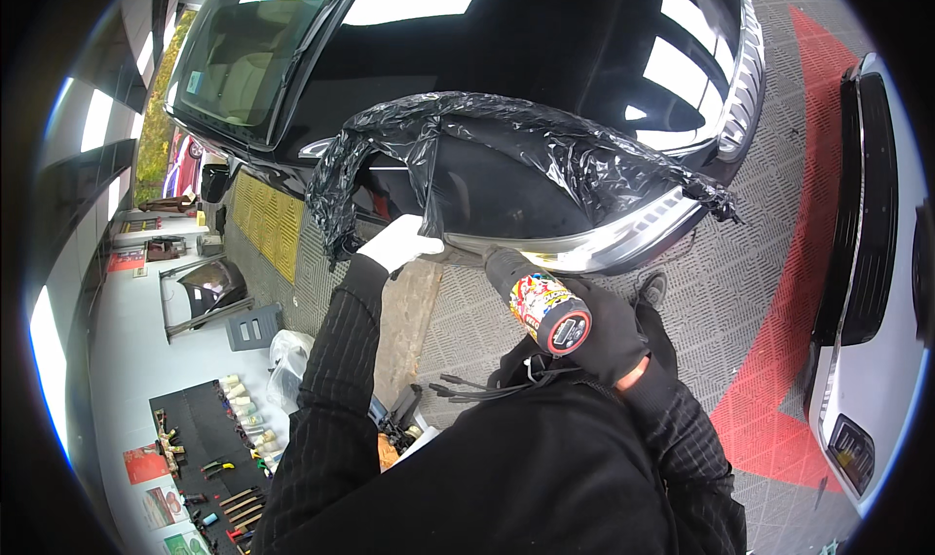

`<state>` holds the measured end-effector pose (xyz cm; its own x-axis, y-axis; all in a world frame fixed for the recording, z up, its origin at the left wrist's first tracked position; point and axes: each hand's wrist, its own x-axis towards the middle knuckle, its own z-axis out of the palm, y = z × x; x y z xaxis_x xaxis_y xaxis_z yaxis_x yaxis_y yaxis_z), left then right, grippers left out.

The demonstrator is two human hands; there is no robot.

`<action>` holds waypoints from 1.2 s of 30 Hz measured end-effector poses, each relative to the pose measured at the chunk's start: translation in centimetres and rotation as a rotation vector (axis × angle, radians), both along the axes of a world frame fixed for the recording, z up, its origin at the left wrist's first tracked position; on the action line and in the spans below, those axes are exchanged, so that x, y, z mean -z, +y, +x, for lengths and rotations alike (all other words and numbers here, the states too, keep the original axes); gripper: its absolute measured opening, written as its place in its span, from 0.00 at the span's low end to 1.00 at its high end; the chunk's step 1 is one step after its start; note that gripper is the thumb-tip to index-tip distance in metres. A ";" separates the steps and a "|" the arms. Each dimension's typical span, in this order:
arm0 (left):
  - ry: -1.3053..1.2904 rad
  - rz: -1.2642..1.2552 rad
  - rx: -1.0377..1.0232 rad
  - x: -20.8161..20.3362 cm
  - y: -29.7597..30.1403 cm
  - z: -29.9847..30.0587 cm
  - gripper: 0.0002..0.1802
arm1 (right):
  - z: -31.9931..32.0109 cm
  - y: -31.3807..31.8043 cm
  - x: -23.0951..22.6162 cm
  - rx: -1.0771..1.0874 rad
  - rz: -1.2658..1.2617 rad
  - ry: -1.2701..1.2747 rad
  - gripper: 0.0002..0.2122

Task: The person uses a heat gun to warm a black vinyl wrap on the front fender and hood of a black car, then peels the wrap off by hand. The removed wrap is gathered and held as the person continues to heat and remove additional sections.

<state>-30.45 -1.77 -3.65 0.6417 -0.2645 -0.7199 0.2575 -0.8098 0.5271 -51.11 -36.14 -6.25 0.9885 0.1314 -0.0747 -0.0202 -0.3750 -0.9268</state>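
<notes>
A black car (467, 49) stands in front of me, and a glossy black film (458, 112) lies bunched and wrinkled over its front fender (497, 195). My left hand (397, 244), in a white glove, is at the fender's lower edge with its fingers closed on a hanging strip of that film. My right hand (609, 331), in a black glove, grips a heat gun (538, 302) covered in colourful stickers, with a red-ringed display on its rear end. The gun's nozzle is near the fender edge, beside the headlight (623, 236). Its handle is hidden by the hand.
A light-coloured car (886, 380) stands at the right, beyond a red strip (779, 370) of grey tiled floor. At the left, a wall board (200, 428) carries brushes and hand tools. A clear plastic bag (288, 365) and a yellow floor grating (263, 224) are also there.
</notes>
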 end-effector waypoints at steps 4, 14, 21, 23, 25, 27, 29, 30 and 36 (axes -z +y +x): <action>0.083 -0.094 -0.115 -0.4 -0.1 -0.6 0.11 | 0.2 -1.2 -0.5 -0.007 -0.003 0.015 0.27; -0.810 0.729 0.427 2.7 1.8 -1.0 0.19 | 2.1 -3.0 -1.1 -0.013 0.030 0.038 0.28; -0.914 0.107 -0.156 5.2 0.5 -0.7 0.27 | 3.9 -3.1 -0.8 0.039 0.047 -0.043 0.25; -0.689 -0.367 -0.472 6.4 1.0 0.6 0.30 | 4.2 -3.0 -0.8 0.032 0.056 -0.005 0.25; -0.563 -0.424 -0.581 7.3 1.5 2.2 0.28 | 4.4 -2.9 -0.9 0.027 0.048 0.001 0.25; -0.558 -0.187 -0.559 7.7 1.1 3.7 0.26 | 4.6 -2.9 -1.0 0.024 0.025 -0.025 0.24; -0.752 -0.014 -0.367 7.6 -0.2 4.3 0.30 | 4.7 -2.8 -1.3 0.020 0.019 -0.017 0.24; -0.806 0.148 -0.313 7.5 -1.0 4.3 0.34 | 4.8 -2.8 -1.4 0.026 0.035 0.002 0.24; -0.931 0.353 -0.009 6.1 -2.5 5.4 0.19 | 5.3 -2.3 -2.0 0.043 -0.023 -0.004 0.24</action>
<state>-25.01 -4.23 -9.74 0.9916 -0.1242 0.0352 -0.1290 -0.9592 0.2514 -45.86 -38.46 -4.29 0.9935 0.0874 -0.0728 -0.0326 -0.3946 -0.9183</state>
